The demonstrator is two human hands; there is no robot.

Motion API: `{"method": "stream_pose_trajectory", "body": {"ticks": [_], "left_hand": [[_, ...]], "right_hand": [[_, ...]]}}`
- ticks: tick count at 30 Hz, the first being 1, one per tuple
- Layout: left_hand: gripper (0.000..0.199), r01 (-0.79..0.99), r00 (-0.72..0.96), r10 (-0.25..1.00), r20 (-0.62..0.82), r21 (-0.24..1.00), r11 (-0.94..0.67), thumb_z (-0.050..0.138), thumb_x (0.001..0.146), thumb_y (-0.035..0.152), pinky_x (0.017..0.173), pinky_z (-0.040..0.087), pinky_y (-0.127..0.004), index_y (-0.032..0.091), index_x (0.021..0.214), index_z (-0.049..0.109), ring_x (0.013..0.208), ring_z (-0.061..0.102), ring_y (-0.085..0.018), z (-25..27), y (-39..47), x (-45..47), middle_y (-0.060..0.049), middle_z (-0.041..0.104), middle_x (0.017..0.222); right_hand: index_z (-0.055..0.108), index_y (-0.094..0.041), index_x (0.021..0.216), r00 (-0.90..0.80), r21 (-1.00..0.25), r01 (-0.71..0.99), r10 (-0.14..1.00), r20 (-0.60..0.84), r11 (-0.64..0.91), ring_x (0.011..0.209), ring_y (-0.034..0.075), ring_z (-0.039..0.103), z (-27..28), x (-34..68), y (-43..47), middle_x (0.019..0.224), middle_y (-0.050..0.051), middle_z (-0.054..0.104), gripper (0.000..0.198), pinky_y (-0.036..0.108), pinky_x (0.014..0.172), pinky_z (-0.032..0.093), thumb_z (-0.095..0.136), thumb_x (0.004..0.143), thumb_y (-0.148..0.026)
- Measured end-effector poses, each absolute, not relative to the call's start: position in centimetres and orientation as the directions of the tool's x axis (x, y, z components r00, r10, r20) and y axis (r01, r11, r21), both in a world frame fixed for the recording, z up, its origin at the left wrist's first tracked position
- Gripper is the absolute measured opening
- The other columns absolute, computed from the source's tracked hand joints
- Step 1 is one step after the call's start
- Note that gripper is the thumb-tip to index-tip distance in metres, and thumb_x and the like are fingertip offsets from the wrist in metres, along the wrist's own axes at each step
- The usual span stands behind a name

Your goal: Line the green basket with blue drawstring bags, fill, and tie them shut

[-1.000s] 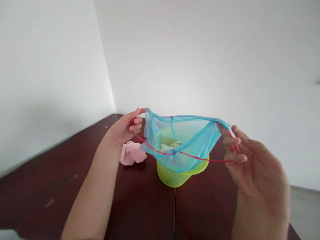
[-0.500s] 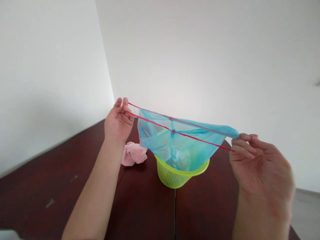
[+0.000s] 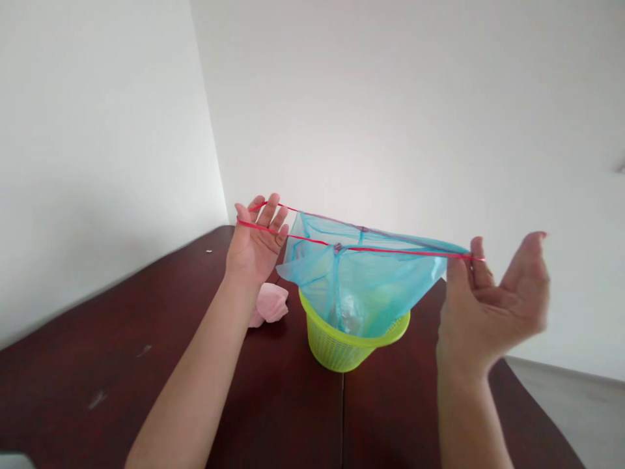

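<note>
A translucent blue drawstring garbage bag (image 3: pixel 385 277) hangs partly inside a yellow-green mesh wastebasket (image 3: pixel 329 342), its mouth raised above the rim. Its red drawstring (image 3: pixel 310 240) is stretched between my two hands. My left hand (image 3: pixel 254 251) holds the left loop, which passes round its spread fingers and thumb. At the right end the cord is hooked over fingers of my right hand (image 3: pixel 488 312), whose thumb side is spread apart. Crumpled clear plastic (image 3: pixel 350 312) shows through the bag inside the basket.
A pink cloth (image 3: pixel 271 303) lies beside the basket, partly behind my left forearm. Everything stands on a dark red-brown table (image 3: pixel 283 404) with a seam down the middle. White walls (image 3: pixel 366 117) rise behind; floor shows at the lower right.
My left hand has shifted right and its fingers have spread within the loop. The right hand has turned and opened out, with the cord now over its fingers. The bag's left edge moved right.
</note>
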State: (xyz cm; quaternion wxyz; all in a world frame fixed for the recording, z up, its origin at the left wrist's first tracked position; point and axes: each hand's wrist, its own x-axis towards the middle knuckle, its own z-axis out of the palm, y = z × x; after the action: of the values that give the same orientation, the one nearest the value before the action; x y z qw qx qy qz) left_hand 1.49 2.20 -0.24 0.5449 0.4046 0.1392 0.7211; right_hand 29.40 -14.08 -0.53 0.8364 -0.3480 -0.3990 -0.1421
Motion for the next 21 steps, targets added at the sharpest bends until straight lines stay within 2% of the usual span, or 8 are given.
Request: {"method": "stream_pose_trajectory", "body": {"ticks": [2, 3, 5, 9, 13, 17, 19, 21], "left_hand": [[0.054, -0.667, -0.062, 0.874, 0.481, 0.632, -0.395, 0.075, 0.108, 0.081, 0.092, 0.073, -0.030, 0.031, 0.126, 0.080, 0.132, 0.084, -0.026, -0.5, 2.1, 1.6, -0.005, 0.086, 0.145], [0.056, -0.671, -0.047, 0.860, 0.508, 0.622, -0.404, 0.076, 0.105, 0.084, 0.098, 0.073, -0.036, 0.032, 0.126, 0.080, 0.138, 0.081, -0.030, -0.6, 1.8, 1.6, -0.006, 0.086, 0.143], [0.063, -0.672, -0.006, 0.834, 0.552, 0.615, -0.413, 0.075, 0.101, 0.091, 0.106, 0.072, -0.045, 0.033, 0.126, 0.080, 0.147, 0.077, -0.035, -0.5, 0.9, 1.7, -0.006, 0.086, 0.141], [0.083, -0.637, 0.126, 0.816, 0.564, 0.677, -0.369, 0.070, 0.090, 0.106, 0.107, 0.071, -0.054, 0.032, 0.129, 0.077, 0.153, 0.072, -0.044, 0.2, -1.6, 1.9, -0.012, 0.084, 0.143], [0.090, -0.541, 0.288, 0.831, 0.476, 0.797, -0.269, 0.079, 0.088, 0.101, 0.102, 0.072, -0.053, 0.031, 0.144, 0.073, 0.150, 0.073, -0.049, 1.2, -3.6, 2.3, -0.018, 0.080, 0.146], [0.102, -0.473, 0.426, 0.789, 0.443, 0.852, -0.224, 0.077, 0.087, 0.104, 0.099, 0.072, -0.051, 0.028, 0.155, 0.072, 0.143, 0.077, -0.049, 0.8, -3.5, 2.4, -0.022, 0.081, 0.143], [0.112, -0.459, 0.462, 0.771, 0.438, 0.862, -0.214, 0.066, 0.083, 0.113, 0.097, 0.071, -0.052, 0.026, 0.153, 0.075, 0.139, 0.079, -0.050, 0.5, -3.1, 2.2, -0.023, 0.083, 0.140], [0.125, -0.440, 0.504, 0.754, 0.422, 0.876, -0.197, 0.052, 0.076, 0.123, 0.096, 0.070, -0.053, 0.024, 0.147, 0.078, 0.134, 0.081, -0.051, 0.3, -2.6, 1.9, -0.024, 0.084, 0.135]], "right_hand": [[0.073, -0.036, 0.159, 0.668, -0.540, 0.487, 0.105, 0.737, 0.686, 0.167, 0.044, 0.060, -1.3, 30.7, -12.9, 0.192, 0.005, 0.047, 0.076, 0.071, 0.139, 0.054, 0.102, 0.090, -0.022], [0.072, -0.033, 0.160, 0.679, -0.562, 0.466, 0.131, 0.722, 0.684, 0.158, 0.045, 0.069, -1.8, 31.3, -12.3, 0.193, 0.009, 0.044, 0.081, 0.070, 0.135, 0.058, 0.105, 0.087, -0.023], [0.073, -0.028, 0.157, 0.699, -0.580, 0.416, 0.162, 0.696, 0.700, 0.144, 0.041, 0.078, -2.6, 32.5, -11.2, 0.190, 0.015, 0.047, 0.081, 0.066, 0.126, 0.067, 0.108, 0.084, -0.026], [0.072, -0.026, 0.152, 0.729, -0.593, 0.274, 0.239, 0.642, 0.757, 0.135, 0.032, 0.083, -3.7, 33.1, -10.2, 0.176, 0.017, 0.061, 0.069, 0.056, 0.115, 0.072, 0.103, 0.093, -0.043], [0.071, -0.031, 0.151, 0.657, -0.613, 0.145, 0.387, 0.646, 0.777, 0.140, 0.033, 0.079, -3.6, 32.7, -10.4, 0.175, 0.015, 0.059, 0.063, 0.057, 0.113, 0.071, 0.080, 0.106, -0.074], [0.070, -0.035, 0.153, 0.538, -0.734, -0.031, 0.630, 0.559, 0.678, 0.135, 0.037, 0.081, -3.3, 32.4, -11.0, 0.174, 0.018, 0.060, 0.095, 0.061, 0.109, 0.072, 0.057, 0.094, -0.109], [0.068, -0.034, 0.158, 0.475, -0.779, -0.107, 0.720, 0.505, 0.618, 0.127, 0.039, 0.084, -3.0, 32.4, -11.3, 0.171, 0.019, 0.063, 0.109, 0.063, 0.106, 0.071, 0.056, 0.086, -0.116], [0.069, -0.032, 0.158, 0.437, -0.796, -0.165, 0.766, 0.471, 0.583, 0.114, 0.038, 0.087, -2.7, 32.5, -11.6, 0.164, 0.019, 0.070, 0.113, 0.063, 0.101, 0.072, 0.058, 0.084, -0.117]]}}
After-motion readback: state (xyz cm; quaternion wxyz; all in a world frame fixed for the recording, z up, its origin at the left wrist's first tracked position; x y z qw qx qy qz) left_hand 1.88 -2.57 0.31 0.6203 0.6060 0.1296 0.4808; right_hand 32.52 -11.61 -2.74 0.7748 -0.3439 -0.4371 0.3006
